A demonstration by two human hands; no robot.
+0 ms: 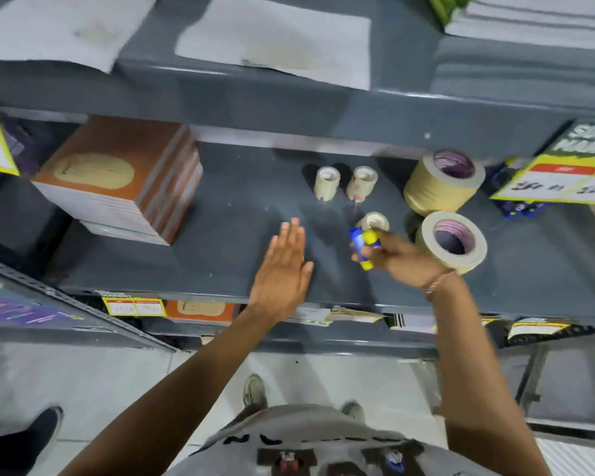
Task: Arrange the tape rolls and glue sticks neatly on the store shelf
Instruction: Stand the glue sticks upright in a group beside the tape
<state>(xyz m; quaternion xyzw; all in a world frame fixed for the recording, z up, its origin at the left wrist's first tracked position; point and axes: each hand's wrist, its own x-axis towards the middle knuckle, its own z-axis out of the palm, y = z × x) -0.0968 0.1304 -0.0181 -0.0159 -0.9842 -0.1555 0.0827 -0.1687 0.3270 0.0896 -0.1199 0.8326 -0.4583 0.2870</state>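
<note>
My right hand (pixel 397 257) is shut on blue and yellow glue sticks (pixel 364 243) above the grey shelf (pixel 220 242). My left hand (pixel 284 269) lies flat and open over the shelf's front middle, fingers together, holding nothing that I can see. Two small stacks of narrow tape rolls (pixel 327 183) (pixel 362 183) stand upright further back. A third small roll (pixel 375 221) sits just behind the glue sticks. Two wide masking tape stacks stand at the right, one at the back (pixel 442 185) and one at the front (pixel 452 240), close to my right wrist.
A pile of orange-covered notebooks (pixel 124 176) fills the shelf's left side. More blue glue sticks (pixel 521 207) lie under a yellow price sign (pixel 564 180) at the right. An upper shelf (pixel 289 108) overhangs the back. Price tags (pixel 134 306) line the front edge.
</note>
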